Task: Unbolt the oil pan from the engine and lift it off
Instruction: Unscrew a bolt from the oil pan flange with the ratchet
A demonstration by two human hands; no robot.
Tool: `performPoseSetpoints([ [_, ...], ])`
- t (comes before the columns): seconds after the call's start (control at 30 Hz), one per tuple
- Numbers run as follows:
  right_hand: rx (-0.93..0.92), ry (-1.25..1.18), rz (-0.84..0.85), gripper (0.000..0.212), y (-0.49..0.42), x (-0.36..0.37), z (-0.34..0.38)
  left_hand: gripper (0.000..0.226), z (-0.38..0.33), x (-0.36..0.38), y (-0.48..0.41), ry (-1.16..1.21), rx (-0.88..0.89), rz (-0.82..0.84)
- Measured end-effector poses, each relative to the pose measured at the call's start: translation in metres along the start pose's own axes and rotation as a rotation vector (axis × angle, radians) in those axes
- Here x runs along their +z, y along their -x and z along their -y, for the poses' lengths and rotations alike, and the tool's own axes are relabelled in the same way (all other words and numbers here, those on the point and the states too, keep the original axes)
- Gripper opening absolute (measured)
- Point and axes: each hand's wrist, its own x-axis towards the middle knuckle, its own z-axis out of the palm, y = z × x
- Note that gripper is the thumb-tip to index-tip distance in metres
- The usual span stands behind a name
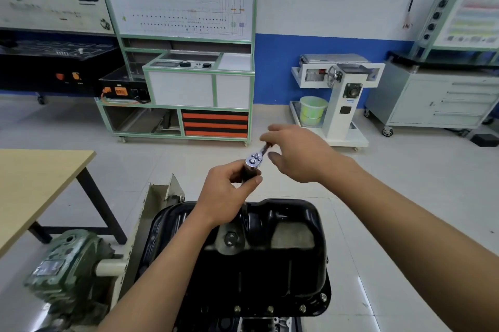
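The black oil pan (283, 272) sits on the upturned engine at the bottom centre, with bolts (270, 309) along its near flange and a drain plug (231, 239) on its side. A chrome ratchet (254, 160) stands above the pan's far edge on a dark extension. My left hand (226, 194) grips that extension just under the ratchet head. My right hand (294, 153) holds the ratchet's handle, which is mostly hidden behind its fingers.
A green gearbox (67, 272) and the cream stand plate (151, 213) are left of the engine. A wooden table (35, 183) stands at the left. Trainer cabinets (186, 83), a white stand (337, 99) and a grey drawer unit (437, 96) line the far wall.
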Motion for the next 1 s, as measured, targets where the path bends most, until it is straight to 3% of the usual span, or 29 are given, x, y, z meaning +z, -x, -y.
performPoseSetpoints([
  [0.1, 0.042, 0.124, 0.057, 0.023, 0.014, -0.017, 0.003, 0.013, 0.0, 0.001, -0.002, 0.011, 0.001, -0.054],
  [0.23, -0.02, 0.013, 0.228, 0.055, 0.025, -0.026, 0.019, 0.018, -0.002, 0.002, -0.002, 0.022, 0.034, -0.026],
  [0.3, -0.076, -0.126, 0.276, 0.059, 0.028, -0.02, 0.03, 0.014, -0.003, 0.001, -0.001, 0.033, 0.041, -0.012],
  [0.47, -0.118, -0.226, 0.274, 0.053, 0.019, -0.016, 0.034, 0.017, -0.005, -0.003, -0.001, 0.057, 0.044, -0.032],
  [0.63, -0.047, 0.005, 0.274, 0.015, 0.011, -0.031, 0.017, 0.015, -0.002, 0.0, -0.002, 0.043, 0.004, -0.011],
  [0.8, -0.032, 0.073, 0.064, 0.04, -0.004, -0.011, 0.018, 0.026, -0.003, -0.001, -0.001, 0.06, -0.027, 0.032],
  [1.0, -0.343, -0.106, 0.113, 0.058, -0.001, 0.003, 0.016, 0.032, -0.005, -0.001, -0.001, 0.05, 0.003, 0.043],
])
